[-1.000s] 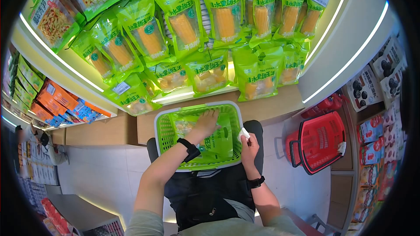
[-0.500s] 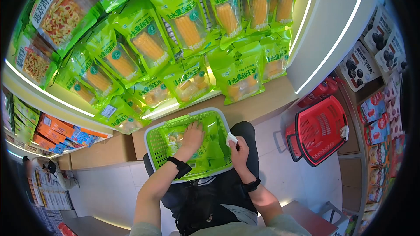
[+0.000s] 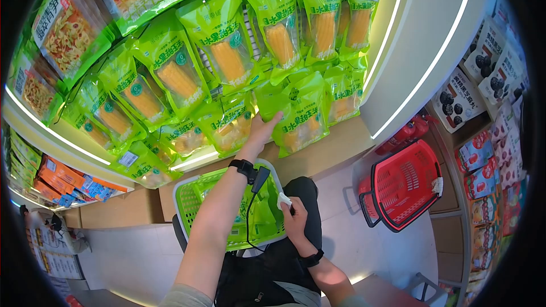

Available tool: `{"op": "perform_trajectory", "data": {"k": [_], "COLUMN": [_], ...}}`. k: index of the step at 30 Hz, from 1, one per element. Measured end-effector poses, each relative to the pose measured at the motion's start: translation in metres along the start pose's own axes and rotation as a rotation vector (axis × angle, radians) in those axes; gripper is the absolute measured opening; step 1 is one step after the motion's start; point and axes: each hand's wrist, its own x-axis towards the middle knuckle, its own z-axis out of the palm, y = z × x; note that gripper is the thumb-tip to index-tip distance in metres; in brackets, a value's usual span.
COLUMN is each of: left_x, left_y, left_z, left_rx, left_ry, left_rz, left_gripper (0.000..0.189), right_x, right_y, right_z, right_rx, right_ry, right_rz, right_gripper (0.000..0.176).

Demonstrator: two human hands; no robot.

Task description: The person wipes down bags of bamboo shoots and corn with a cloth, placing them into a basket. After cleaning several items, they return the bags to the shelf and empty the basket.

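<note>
My left hand (image 3: 263,132) is stretched out to the lower shelf, at the left edge of a green bag of corn pieces (image 3: 304,116). Its thumb and fingers are spread, with some fingertips hidden among the bags. My right hand (image 3: 294,216) pinches a crumpled white tissue (image 3: 284,199) beside the basket. On my lap rests a green shopping basket (image 3: 186,203) with a pale rim, holding several green bags (image 3: 263,209). My left forearm covers part of it. A black strap device with a cord sits at my left wrist.
Hanging corn-cob bags (image 3: 230,59) fill the shelf above. A red shopping basket (image 3: 401,185) with black handles stands on the floor to the right, near shelves of packaged goods (image 3: 459,102). Orange packets (image 3: 57,173) lie at far left, with a person (image 3: 48,224) beyond.
My left hand has left the basket and moved up and forward to the shelf bags. My right hand keeps hold of the tissue. The view has shifted slightly.
</note>
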Motion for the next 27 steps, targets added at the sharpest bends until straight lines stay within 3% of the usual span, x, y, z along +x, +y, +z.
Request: {"op": "perform_trajectory", "data": {"k": [2, 4, 5, 7, 8, 10, 13, 16, 21, 23, 24, 27], "left_x": [0.000, -0.007, -0.011, -0.021, -0.029, -0.049, -0.067, -0.103, -0.153, -0.164, -0.164, -0.157], "left_y": [-0.002, -0.009, -0.009, -0.003, 0.010, 0.037, 0.065, 0.108, 0.129, 0.157, 0.156, 0.136], "left_z": [0.012, 0.022, 0.024, 0.025, 0.026, 0.025, 0.012, -0.028, -0.125, -0.157, -0.161, -0.168], "left_rx": [0.005, -0.115, -0.111, 0.018, 0.018, 0.278, 0.253, 0.335, 0.060, 0.044, 0.045, 0.678], "left_ry": [-0.012, -0.042, -0.051, -0.120, -0.121, -0.143, -0.147, -0.100, 0.125, -0.145, -0.132, -0.473], "left_rz": [-0.050, 0.092, 0.093, 0.267, 0.265, 0.572, 0.712, 0.719, 0.514, 0.404, 0.397, 0.330], "left_gripper": [0.047, 0.028, 0.028, 0.022, 0.022, 0.018, 0.018, 0.016, 0.011, 0.018, 0.018, 0.030], "right_x": [0.001, 0.002, 0.003, 0.003, 0.002, 0.001, 0.002, 0.002, -0.003, -0.002, -0.003, -0.001], "right_y": [-0.002, -0.006, -0.007, -0.006, -0.006, -0.005, -0.007, -0.007, 0.001, 0.005, 0.013, 0.001], "right_z": [-0.001, -0.001, -0.001, 0.000, 0.000, -0.001, 0.001, 0.000, -0.001, 0.002, 0.003, 0.001], "right_rx": [0.009, 0.011, 0.014, 0.011, 0.007, -0.002, -0.007, -0.015, -0.017, 0.024, -0.003, -0.064], "right_ry": [-0.013, -0.005, -0.003, 0.009, 0.012, -0.001, 0.000, 0.002, -0.020, 0.028, 0.042, 0.024], "right_rz": [0.001, 0.001, -0.001, -0.014, -0.027, -0.010, -0.013, -0.027, 0.014, -0.029, -0.089, -0.125], "right_gripper": [0.011, 0.011, 0.011, 0.011, 0.011, 0.011, 0.010, 0.010, 0.011, 0.009, 0.009, 0.009]}}
